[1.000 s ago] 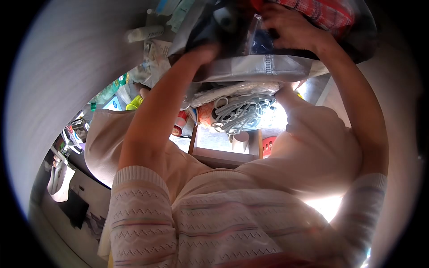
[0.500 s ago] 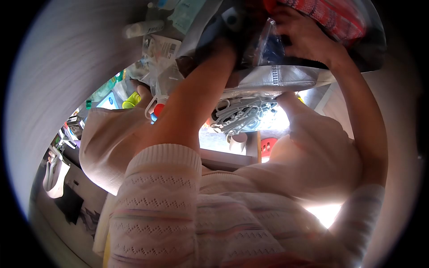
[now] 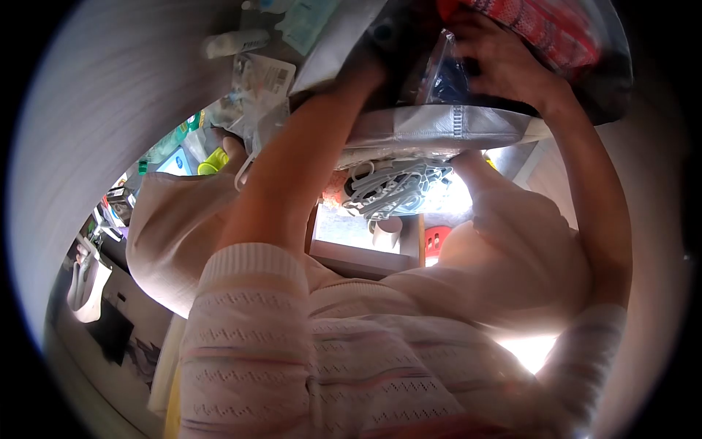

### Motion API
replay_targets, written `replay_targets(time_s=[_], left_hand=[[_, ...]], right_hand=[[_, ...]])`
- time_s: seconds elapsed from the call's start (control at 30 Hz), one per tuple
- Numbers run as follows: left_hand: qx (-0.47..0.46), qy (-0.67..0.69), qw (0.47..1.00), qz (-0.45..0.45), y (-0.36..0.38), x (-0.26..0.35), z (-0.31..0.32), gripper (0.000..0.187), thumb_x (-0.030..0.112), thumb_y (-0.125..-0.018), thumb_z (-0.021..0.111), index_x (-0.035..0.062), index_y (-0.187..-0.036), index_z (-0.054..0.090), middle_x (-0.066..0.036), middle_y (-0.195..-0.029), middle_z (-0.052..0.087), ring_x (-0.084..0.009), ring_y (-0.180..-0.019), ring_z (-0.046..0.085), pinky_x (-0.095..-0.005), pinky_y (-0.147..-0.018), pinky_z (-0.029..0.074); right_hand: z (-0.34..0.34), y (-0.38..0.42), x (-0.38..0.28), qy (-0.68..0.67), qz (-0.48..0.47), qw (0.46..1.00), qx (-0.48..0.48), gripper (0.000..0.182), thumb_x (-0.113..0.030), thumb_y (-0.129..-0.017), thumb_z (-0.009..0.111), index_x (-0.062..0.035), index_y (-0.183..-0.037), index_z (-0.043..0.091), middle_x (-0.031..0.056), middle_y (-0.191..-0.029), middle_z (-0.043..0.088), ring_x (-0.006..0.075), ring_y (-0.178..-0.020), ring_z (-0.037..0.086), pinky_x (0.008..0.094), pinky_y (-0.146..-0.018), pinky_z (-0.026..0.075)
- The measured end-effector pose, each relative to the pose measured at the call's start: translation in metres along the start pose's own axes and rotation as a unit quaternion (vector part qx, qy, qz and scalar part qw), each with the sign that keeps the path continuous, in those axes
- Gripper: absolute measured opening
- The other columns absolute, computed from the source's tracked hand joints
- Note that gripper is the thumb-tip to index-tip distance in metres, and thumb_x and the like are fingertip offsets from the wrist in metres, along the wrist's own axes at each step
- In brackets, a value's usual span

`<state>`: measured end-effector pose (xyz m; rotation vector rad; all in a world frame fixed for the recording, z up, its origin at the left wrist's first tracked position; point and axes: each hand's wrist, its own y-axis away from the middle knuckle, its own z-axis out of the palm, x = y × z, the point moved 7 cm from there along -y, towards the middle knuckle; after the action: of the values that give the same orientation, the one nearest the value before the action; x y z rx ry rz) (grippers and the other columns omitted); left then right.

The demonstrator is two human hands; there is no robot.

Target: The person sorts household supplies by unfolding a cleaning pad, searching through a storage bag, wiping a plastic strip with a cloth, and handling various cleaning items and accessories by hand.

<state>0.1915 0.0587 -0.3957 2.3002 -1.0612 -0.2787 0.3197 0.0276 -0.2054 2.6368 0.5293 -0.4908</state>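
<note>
A silvery grey bag (image 3: 468,124) with a dark inside lies across the top, its mouth spread toward me. Deep within that dark inside is my left hand (image 3: 371,72), its fingers lost in shadow and blur; what it holds, if anything, I cannot tell. My right hand (image 3: 504,67) is also inside the bag, on the right, palm down with fingers bent and apart. Its fingertips reach the edge of a red patterned fabric piece (image 3: 548,31). Beside the thumb stands a clear plastic packet (image 3: 444,77) with dark contents.
Below the bag lies a bundle of grey-white cables (image 3: 398,186), with a white mug (image 3: 386,233) under it. A red slotted object (image 3: 437,243) is by my knee. At upper left are a labelled clear bag (image 3: 267,80), a white tube (image 3: 235,44) and a yellow-green item (image 3: 214,161).
My left forearm has shifted left, uncovering more of the tray-like frame by the mug. My right hand has moved slightly, staying at the red fabric.
</note>
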Motion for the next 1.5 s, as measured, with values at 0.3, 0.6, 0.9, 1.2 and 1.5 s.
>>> replay_targets(time_s=[0.3, 0.6, 0.9, 1.2, 1.5], left_hand=[[0.04, 0.264, 0.924, -0.275, -0.005, -0.049, -0.024, 0.045, 0.043, -0.068, 0.064, 0.0112, -0.099, 0.063, -0.013, -0.1, 0.062, -0.0252, -0.097, 0.059, -0.0316, -0.081, 0.047], [0.149, 0.586, 0.781, -0.159, 0.023, -0.015, -0.032, 0.05, 0.025, -0.068, 0.066, 0.0136, -0.116, 0.054, -0.013, -0.104, 0.061, -0.0271, -0.095, 0.059, -0.0341, -0.082, 0.046], [-0.047, 0.132, 0.979, -0.149, -0.01, -0.028, 0.039, 0.038, 0.023, -0.078, 0.054, 0.0092, -0.114, 0.054, -0.015, -0.108, 0.058, -0.0274, -0.101, 0.056, -0.0373, -0.086, 0.044], [-0.19, -0.07, 0.975, -0.089, 0.004, -0.002, 0.024, 0.033, 0.02, -0.077, 0.054, 0.0088, -0.107, 0.059, -0.013, -0.107, 0.059, -0.0273, -0.1, 0.057, -0.0386, -0.083, 0.046], [0.032, 0.012, 0.999, -0.017, 0.098, -0.039, -0.133, 0.016, 0.008, -0.071, 0.054, 0.0069, -0.083, 0.064, -0.014, -0.083, 0.063, -0.0305, -0.083, 0.06, -0.04, -0.069, 0.049]], right_hand=[[-0.002, -0.003, -0.001, -0.022, 0.005, 1.0, -0.009, 0.046, -0.007, -0.055, 0.072, -0.0129, -0.099, 0.063, 0.0088, -0.125, 0.046, 0.0249, -0.123, 0.034, 0.036, -0.103, 0.029], [-0.002, -0.005, -0.003, -0.017, 0.0, 1.0, -0.011, 0.048, -0.009, -0.055, 0.071, -0.0134, -0.101, 0.062, 0.0093, -0.124, 0.047, 0.0258, -0.123, 0.034, 0.0365, -0.102, 0.03], [-0.014, -0.011, -0.013, -0.064, -0.099, 0.993, -0.027, 0.043, -0.019, -0.058, 0.066, -0.0062, -0.098, 0.059, 0.016, -0.111, 0.053, 0.0334, -0.109, 0.042, 0.0398, -0.097, 0.031], [-0.011, -0.011, -0.01, -0.058, -0.125, 0.99, -0.004, 0.042, -0.02, -0.058, 0.066, -0.0054, -0.097, 0.059, 0.0163, -0.109, 0.053, 0.0328, -0.107, 0.043, 0.0393, -0.095, 0.032], [0.008, -0.015, 0.0, -0.055, -0.026, 0.998, -0.012, 0.045, -0.009, -0.055, 0.07, -0.0121, -0.098, 0.061, 0.0072, -0.118, 0.05, 0.0255, -0.117, 0.039, 0.0349, -0.098, 0.035]])
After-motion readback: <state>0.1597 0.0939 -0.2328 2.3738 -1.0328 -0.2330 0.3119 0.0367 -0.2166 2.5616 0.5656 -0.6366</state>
